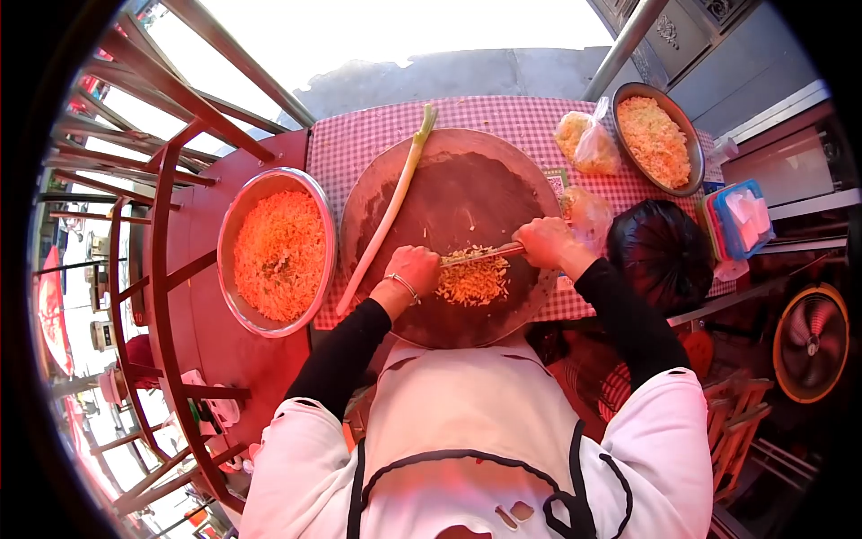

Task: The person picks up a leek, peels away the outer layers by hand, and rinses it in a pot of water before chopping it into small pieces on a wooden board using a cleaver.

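Observation:
My right hand [543,241] is closed around the handle end of a knife [485,257], seen nearly edge-on. My left hand [415,268], with a bracelet at the wrist, grips the blade's other end; its fingertips are partly hidden. Under and in front of the blade lies a small heap of finely chopped orange-yellow food [473,284]. All this is on a large round chopping board [453,202], dark and worn in the middle. A long leek or large green onion [395,207] lies along the board's left side, its pale end past the rim.
Left stands a big basin [226,256] of orange shredded food. At the back right are another bowl [685,135] of it, tied plastic bags [588,144] and a black bag [658,256]. A blue container [750,216] sits beyond. Metal rails [162,269] run left; a fan [812,343] stands right.

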Action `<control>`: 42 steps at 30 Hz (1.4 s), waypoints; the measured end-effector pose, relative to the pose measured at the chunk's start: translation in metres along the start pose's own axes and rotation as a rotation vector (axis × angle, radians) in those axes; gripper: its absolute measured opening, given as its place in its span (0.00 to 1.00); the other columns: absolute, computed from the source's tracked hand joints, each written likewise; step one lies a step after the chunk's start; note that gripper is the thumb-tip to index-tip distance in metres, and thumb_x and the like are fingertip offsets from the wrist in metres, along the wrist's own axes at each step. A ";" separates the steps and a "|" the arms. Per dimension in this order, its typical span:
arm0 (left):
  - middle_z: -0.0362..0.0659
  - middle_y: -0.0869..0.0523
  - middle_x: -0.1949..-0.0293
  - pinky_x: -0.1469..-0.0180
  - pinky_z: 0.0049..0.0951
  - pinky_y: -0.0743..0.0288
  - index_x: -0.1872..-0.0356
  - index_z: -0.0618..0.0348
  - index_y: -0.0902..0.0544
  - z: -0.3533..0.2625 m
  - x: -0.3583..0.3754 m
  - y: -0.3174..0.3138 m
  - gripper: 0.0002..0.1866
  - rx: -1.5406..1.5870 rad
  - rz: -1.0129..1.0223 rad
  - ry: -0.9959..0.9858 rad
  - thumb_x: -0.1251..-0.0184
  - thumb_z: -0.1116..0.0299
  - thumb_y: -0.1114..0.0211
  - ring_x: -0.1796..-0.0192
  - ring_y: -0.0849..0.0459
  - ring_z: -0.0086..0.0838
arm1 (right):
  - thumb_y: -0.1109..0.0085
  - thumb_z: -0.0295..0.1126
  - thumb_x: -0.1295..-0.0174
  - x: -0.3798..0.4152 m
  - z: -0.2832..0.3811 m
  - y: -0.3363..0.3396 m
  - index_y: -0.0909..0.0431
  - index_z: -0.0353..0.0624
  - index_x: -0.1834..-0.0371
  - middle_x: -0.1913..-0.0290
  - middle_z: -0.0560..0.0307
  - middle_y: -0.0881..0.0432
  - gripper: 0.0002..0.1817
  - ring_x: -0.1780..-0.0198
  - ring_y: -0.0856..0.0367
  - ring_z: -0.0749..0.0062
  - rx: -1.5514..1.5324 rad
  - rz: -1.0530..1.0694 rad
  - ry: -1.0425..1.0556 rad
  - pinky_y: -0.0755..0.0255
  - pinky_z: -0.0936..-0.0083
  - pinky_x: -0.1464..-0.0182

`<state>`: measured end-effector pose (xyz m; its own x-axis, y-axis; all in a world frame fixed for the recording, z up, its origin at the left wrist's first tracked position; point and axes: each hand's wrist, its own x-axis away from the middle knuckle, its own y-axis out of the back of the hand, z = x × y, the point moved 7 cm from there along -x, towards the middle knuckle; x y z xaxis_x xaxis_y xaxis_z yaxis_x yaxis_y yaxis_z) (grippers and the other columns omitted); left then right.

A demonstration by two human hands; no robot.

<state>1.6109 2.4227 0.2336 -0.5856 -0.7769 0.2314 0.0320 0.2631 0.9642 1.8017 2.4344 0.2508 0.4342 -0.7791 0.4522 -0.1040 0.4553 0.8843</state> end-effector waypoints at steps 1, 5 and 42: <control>0.47 0.16 0.73 0.61 0.36 0.24 0.77 0.57 0.16 0.003 0.000 -0.004 0.10 -0.005 0.100 -0.006 0.45 0.64 0.43 0.66 0.16 0.38 | 0.45 0.32 0.48 0.007 0.007 0.005 0.21 0.48 0.66 0.68 0.52 0.17 0.07 0.62 0.17 0.57 -0.039 -0.034 0.038 0.24 0.61 0.60; 0.44 0.18 0.73 0.61 0.37 0.26 0.77 0.55 0.18 0.009 0.009 0.019 0.10 0.062 0.091 -0.239 0.45 0.61 0.42 0.65 0.18 0.39 | 0.46 0.33 0.44 0.063 0.048 0.035 0.32 0.43 0.58 0.68 0.47 0.19 0.12 0.63 0.20 0.49 -0.321 -0.103 0.208 0.28 0.54 0.62; 0.48 0.16 0.75 0.65 0.38 0.23 0.78 0.56 0.17 -0.011 -0.029 0.001 0.07 -0.048 0.079 -0.383 0.51 0.68 0.42 0.68 0.15 0.40 | 0.46 0.31 0.48 0.060 0.014 -0.022 0.25 0.45 0.69 0.73 0.46 0.19 0.05 0.67 0.18 0.50 -0.198 -0.182 -0.065 0.25 0.57 0.65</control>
<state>1.6368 2.4386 0.2292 -0.8392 -0.4837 0.2487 0.1213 0.2792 0.9525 1.8174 2.3717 0.2595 0.3705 -0.8791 0.2998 0.1501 0.3751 0.9147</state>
